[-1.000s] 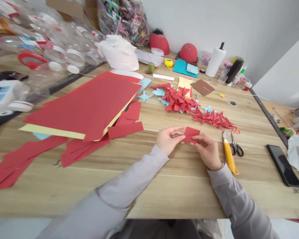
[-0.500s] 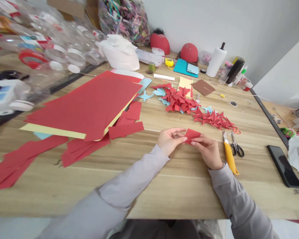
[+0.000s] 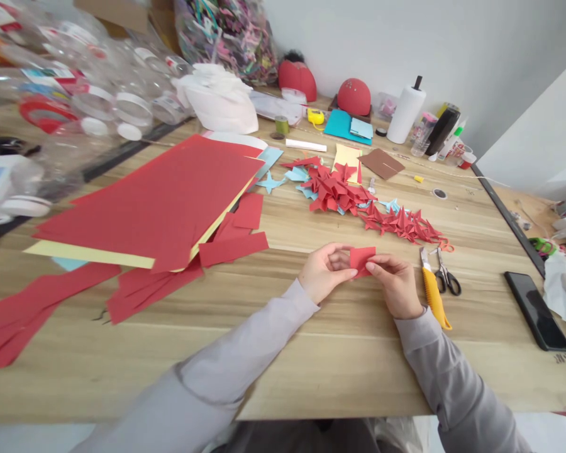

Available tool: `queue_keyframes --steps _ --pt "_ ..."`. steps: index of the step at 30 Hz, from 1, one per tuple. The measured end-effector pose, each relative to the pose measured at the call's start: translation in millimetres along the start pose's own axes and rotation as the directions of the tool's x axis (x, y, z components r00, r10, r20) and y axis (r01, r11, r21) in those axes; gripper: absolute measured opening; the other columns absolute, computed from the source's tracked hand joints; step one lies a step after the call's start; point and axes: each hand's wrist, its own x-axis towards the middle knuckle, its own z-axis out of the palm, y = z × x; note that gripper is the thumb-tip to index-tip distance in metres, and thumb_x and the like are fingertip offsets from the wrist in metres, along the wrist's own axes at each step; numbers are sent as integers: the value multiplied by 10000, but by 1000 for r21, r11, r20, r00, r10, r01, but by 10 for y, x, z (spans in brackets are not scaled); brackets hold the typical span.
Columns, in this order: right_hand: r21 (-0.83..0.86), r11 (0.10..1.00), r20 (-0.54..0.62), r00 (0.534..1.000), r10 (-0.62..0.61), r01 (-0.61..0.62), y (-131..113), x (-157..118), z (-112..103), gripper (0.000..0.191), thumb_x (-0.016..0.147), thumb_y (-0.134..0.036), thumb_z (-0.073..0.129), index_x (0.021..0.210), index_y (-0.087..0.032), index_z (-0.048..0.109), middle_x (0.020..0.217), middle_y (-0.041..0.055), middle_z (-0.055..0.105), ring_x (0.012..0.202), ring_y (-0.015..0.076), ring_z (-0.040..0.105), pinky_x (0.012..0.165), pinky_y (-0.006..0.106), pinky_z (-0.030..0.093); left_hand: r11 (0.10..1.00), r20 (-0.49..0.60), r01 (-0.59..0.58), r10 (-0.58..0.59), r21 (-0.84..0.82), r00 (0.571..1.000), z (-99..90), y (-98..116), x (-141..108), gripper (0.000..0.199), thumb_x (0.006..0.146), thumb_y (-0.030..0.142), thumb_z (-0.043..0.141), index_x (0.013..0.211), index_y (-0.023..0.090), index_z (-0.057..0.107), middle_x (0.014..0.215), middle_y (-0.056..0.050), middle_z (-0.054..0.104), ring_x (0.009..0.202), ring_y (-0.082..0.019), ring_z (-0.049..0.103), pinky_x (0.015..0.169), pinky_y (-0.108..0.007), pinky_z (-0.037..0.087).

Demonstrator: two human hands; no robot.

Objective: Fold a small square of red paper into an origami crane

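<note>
Light-wood bench (image 3: 339, 371) | small square of red paper (image 3: 362, 260) held over it between both hands, barely shifted | right hand (image 3: 395, 284) pinching its edge | left hand (image 3: 327, 274) curled against its other edge, grip unclear

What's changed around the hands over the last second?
The small red paper square looks slightly narrower, perhaps turned or tilted, and sits a little lower in the view. The left hand and right hand both remain on it; neither has let go. The whole scene has shifted slightly, apparently from head movement. The yellow utility knife, scissors and stack of red sheets stayed put.
</note>
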Motion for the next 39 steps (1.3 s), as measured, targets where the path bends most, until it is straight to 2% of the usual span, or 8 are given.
queue_keyframes --steps 4,9,11,15,20,27,35,39 --pt "3 1000 -32 999 14 -14 8 1 -2 85 657 -245 722 731 -213 698 728 -8 690 662 118 596 676 258 477 989 49 -145 143 39 989 10 -17 -15 353 536 121 728 798 161 495 710 16 607 629 -98 579 611 -226 463" --pt "11 1000 -17 1000 8 -8 -7 5 -2 90 671 -253 712 743 -205 687 708 -11 682 652 115 595 662 248 478 932 132 -263 236 251 963 38 -23 -48 145 641 172 658 780 143 633 832 -40 589 759 -127 562 689 -243 456" --pt "22 1000 -9 1000 9 -9 -17 3 1 93 672 -249 711 747 -203 684 702 -9 681 653 119 600 663 252 485 940 69 -226 216 254 974 48 -13 -57 175 664 223 649 820 145 640 852 -43 590 735 -125 563 662 -245 461" --pt "20 1000 11 1000 4 -5 -41 -3 15 85 676 -245 708 738 -193 681 712 -3 683 657 118 606 665 256 494 995 -93 -81 86 62 992 42 0 -47 313 643 344 676 875 157 579 778 -10 600 619 -113 563 538 -238 464" --pt "-23 1000 2 1000 -13 13 -62 -3 28 99 670 -258 709 729 -190 670 668 -11 669 630 114 600 650 257 493 987 50 71 -79 147 996 47 8 -40 234 626 325 680 682 105 628 613 -27 625 549 -124 575 519 -242 471" --pt "-143 989 -76 996 -54 43 -75 -22 55 133 656 -287 713 721 -182 663 675 4 671 620 118 600 633 264 494 951 0 23 -24 307 1000 76 -16 -65 113 655 182 637 575 125 581 508 0 611 493 -116 585 528 -231 475" --pt "-150 988 -80 995 -51 38 -82 -36 55 121 665 -278 707 715 -178 660 658 3 665 603 119 598 611 259 488 972 55 117 -131 205 990 100 -8 -65 220 660 322 667 629 109 619 540 -25 618 487 -115 571 459 -229 474" --pt "-150 988 -67 996 -50 40 -90 -39 59 115 677 -275 699 720 -178 657 649 0 656 591 112 587 601 255 481 965 85 146 -168 218 982 110 -8 -63 213 624 295 705 618 95 634 527 -31 613 457 -106 556 425 -219 459"
